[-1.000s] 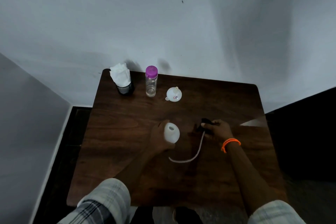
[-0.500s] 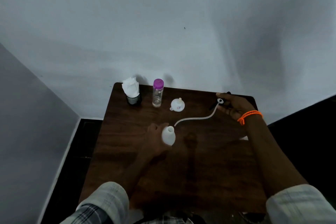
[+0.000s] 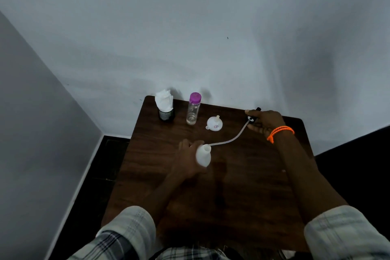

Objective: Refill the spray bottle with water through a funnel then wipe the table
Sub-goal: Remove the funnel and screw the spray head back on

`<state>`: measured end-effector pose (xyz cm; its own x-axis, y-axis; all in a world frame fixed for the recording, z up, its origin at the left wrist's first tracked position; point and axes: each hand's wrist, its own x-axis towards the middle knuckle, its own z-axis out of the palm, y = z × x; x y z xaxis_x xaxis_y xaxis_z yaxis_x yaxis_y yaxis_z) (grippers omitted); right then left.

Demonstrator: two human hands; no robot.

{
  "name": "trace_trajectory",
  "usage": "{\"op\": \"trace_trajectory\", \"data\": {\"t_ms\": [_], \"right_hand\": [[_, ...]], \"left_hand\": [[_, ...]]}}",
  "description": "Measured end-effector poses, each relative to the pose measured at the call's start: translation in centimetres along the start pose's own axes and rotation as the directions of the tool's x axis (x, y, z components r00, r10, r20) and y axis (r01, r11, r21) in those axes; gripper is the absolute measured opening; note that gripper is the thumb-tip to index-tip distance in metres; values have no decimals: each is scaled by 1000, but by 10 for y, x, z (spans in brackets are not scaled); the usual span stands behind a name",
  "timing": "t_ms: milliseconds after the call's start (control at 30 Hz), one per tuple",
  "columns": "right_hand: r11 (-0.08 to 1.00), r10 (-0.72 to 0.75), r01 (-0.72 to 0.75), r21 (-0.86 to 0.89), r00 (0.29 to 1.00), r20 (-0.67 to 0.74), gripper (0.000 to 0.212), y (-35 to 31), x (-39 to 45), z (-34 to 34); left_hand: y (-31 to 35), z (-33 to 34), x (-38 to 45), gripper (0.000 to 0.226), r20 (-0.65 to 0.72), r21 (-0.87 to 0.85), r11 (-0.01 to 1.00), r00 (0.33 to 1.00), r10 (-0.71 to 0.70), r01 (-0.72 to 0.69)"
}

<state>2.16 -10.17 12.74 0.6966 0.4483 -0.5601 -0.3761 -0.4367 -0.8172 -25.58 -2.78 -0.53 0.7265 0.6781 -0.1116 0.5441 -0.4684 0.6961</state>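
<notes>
My left hand grips the white spray bottle body, which stands uncapped near the middle of the dark wooden table. My right hand holds the black sprayer head at the far right of the table. Its clear dip tube curves from the head down to the bottle's mouth. A small white funnel lies upside down between the hands. A clear water bottle with a purple cap stands upright behind it.
A black mesh holder with white tissues stands at the table's far left corner. Grey walls close the far and left sides. Dark floor lies left of the table.
My right hand has lifted the sprayer head from beside the bottle to the far right, pulling the tube out. My left hand has stayed on the bottle.
</notes>
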Motion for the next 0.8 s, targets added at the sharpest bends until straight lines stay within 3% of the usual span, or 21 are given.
{"op": "trace_trajectory", "data": {"t_ms": [200, 400, 633, 800], "right_hand": [[956, -291, 277, -99, 941, -173, 69, -5, -15, 36], [757, -624, 574, -311, 777, -84, 67, -8, -60, 80], [605, -771, 790, -103, 613, 172, 69, 10, -107, 102], [517, -828, 851, -89, 524, 201, 50, 24, -114, 88]], "left_hand": [[18, 4, 7, 101, 76, -11, 1000, 997, 16, -15], [34, 8, 17, 103, 54, -26, 999, 998, 24, -23], [47, 1, 38, 107, -34, -164, 986, 999, -36, 30], [49, -10, 40, 109, -112, -246, 969, 994, 1, -29]]}}
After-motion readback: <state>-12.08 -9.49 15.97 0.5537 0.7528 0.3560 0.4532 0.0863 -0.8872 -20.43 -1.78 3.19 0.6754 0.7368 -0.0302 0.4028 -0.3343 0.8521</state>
